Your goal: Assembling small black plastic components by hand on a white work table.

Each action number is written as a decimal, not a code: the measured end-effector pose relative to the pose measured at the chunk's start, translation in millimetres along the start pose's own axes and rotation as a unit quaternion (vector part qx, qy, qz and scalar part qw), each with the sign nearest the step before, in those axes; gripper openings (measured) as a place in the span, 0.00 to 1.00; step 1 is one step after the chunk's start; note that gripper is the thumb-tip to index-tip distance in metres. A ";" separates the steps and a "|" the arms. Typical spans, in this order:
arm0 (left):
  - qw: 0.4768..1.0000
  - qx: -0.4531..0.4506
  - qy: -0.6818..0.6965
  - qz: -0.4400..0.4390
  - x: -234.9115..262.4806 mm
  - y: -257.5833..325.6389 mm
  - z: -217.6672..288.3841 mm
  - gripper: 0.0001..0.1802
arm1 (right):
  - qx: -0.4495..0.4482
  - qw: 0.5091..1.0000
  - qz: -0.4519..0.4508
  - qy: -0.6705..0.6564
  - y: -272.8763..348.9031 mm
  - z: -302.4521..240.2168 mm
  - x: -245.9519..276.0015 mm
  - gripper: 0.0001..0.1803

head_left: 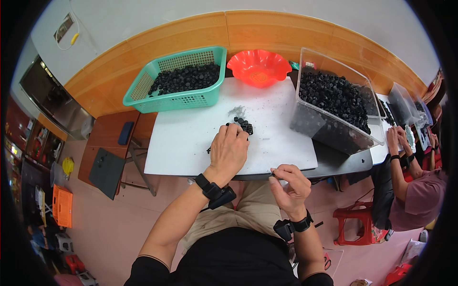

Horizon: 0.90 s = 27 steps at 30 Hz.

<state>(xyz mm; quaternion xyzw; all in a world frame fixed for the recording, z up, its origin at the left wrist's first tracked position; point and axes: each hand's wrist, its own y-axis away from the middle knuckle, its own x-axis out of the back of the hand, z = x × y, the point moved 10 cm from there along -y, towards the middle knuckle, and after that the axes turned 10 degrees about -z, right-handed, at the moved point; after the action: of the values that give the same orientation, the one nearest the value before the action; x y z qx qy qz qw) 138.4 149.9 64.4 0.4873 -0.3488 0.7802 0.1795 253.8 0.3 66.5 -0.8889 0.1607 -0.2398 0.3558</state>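
Pink floor tiles fill the lower frame around the seated person's lap, and a white flat sheet (191, 143) covers the desk at centre. Nearest, low and right of centre, the right hand (290, 185) hovers at the desk's front edge with its fingers (276, 174) pinched closed on something small and dark, too small to identify. Just above and left, the left hand (229, 151) lies palm-down on the sheet, fingers curled loosely toward a small cluster of black ring-shaped parts (244, 125), touching or just beside its nearest pieces.

Doing this well likely means drawing one part from the cluster at a time, keeping the rest together on the sheet. Further up, a green plastic mesh basket (176, 78) at upper left and a clear plastic bin (334, 100) at right hold many more black parts, with an empty red scalloped bowl (258, 66) between them.
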 end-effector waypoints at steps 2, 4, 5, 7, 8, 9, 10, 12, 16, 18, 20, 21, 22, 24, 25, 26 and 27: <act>1.000 -0.013 0.005 0.002 -2.1 -0.1 -0.1 0.10 | -0.004 1.000 0.002 -0.011 0.0 1.7 0.1 0.14; 1.000 -0.025 0.010 0.005 -4.0 -0.4 0.7 0.10 | -0.007 1.000 0.005 -0.019 0.6 4.3 0.3 0.14; 0.999 -0.035 0.018 0.009 -4.3 -0.4 1.9 0.09 | -0.010 1.000 0.008 -0.026 1.0 5.6 0.8 0.14; 0.999 -0.044 0.025 0.012 -4.2 -0.3 2.5 0.09 | -0.014 0.999 0.008 -0.030 1.1 6.6 1.9 0.14; 0.999 -0.048 0.025 0.006 -5.2 0.1 2.5 0.09 | -0.018 0.999 0.008 -0.033 1.0 7.4 2.1 0.14; 0.998 -0.052 0.026 -0.001 -6.6 0.1 3.1 0.09 | -0.018 0.999 0.009 -0.033 1.0 8.2 2.4 0.14; 0.998 -0.053 0.026 -0.001 -5.7 1.2 3.7 0.09 | -0.016 0.999 0.011 -0.036 1.1 8.6 2.8 0.15; 0.995 -0.064 0.072 0.011 2.2 6.8 7.0 0.09 | -0.013 0.999 0.013 -0.039 1.4 8.9 3.7 0.15; 0.986 -0.045 0.158 0.014 18.1 18.6 3.9 0.09 | -0.025 0.999 0.008 -0.038 1.9 10.5 3.4 0.14; 0.960 -0.020 0.280 -0.003 16.0 24.0 -5.4 0.11 | -0.031 0.999 0.003 -0.044 0.9 11.1 1.3 0.13; 0.941 0.000 0.338 -0.011 19.1 30.1 -6.6 0.10 | -0.016 1.000 0.004 -0.027 -3.1 6.3 -0.9 0.14; 0.919 0.019 0.394 -0.019 17.1 33.2 -9.6 0.10 | -0.015 1.000 0.002 -0.028 -4.3 5.8 -2.5 0.14; 0.918 0.020 0.395 -0.018 17.4 36.6 -10.4 0.10 | -0.012 0.999 0.001 -0.031 -5.1 5.1 -4.3 0.14; 0.870 0.053 0.488 -0.037 7.9 44.5 -18.6 0.11 | -0.008 0.999 -0.002 -0.035 -6.6 3.5 -7.6 0.14; 0.870 0.054 0.488 -0.036 8.1 47.4 -20.1 0.11 | -0.004 0.999 -0.005 -0.036 -7.4 1.9 -9.6 0.14; 0.849 0.061 0.524 -0.038 5.5 50.3 -22.4 0.11 | 0.001 0.999 -0.008 -0.037 -8.2 0.3 -11.6 0.14; 0.825 0.068 0.559 -0.041 2.7 53.3 -24.3 0.12 | 0.001 0.999 -0.009 -0.037 -9.1 -1.4 -13.1 0.14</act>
<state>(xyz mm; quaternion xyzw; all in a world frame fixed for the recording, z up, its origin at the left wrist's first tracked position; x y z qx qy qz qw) 88.7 130.3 40.3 -0.0075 -0.1147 0.9326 0.3420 243.1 11.8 69.7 -0.8982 0.1390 -0.2104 0.3601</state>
